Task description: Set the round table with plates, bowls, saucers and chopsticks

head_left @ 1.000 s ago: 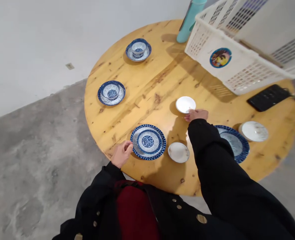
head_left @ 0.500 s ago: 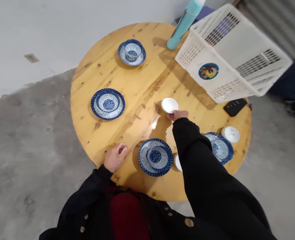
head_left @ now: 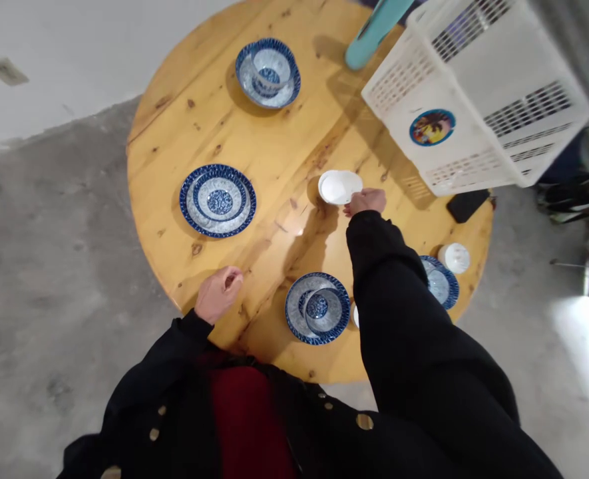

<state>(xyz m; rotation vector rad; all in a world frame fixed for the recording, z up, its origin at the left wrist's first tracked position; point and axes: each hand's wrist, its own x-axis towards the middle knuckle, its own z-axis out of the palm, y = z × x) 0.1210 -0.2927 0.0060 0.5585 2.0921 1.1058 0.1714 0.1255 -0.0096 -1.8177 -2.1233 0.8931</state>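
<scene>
My right hand [head_left: 367, 201] pinches the right rim of a small white bowl [head_left: 349, 184] near the middle of the round wooden table. This bowl overlaps another white bowl [head_left: 329, 189] just to its left, so together they make a longer white shape. Loosely curled, my left hand [head_left: 219, 293] rests at the table's near left edge, and nothing shows in it. Between my arms lies a blue-patterned plate [head_left: 294, 299] with a matching bowl [head_left: 324, 310] on it. Part of a white bowl [head_left: 356, 315] shows beside that plate, mostly hidden by my right sleeve.
Blue-patterned plates with bowls stand at left [head_left: 189, 209], at the back [head_left: 244, 73] and at right [head_left: 452, 293]. A white bowl [head_left: 454, 258] sits near the right one. A white plastic basket [head_left: 398, 100], turquoise bottle [head_left: 369, 43] and black phone-like object [head_left: 466, 205] occupy the far right.
The white bowl in my right hand has shifted to the right, and a second white bowl now shows from under it. My left hand stays curled at the edge. The view has tilted slightly.
</scene>
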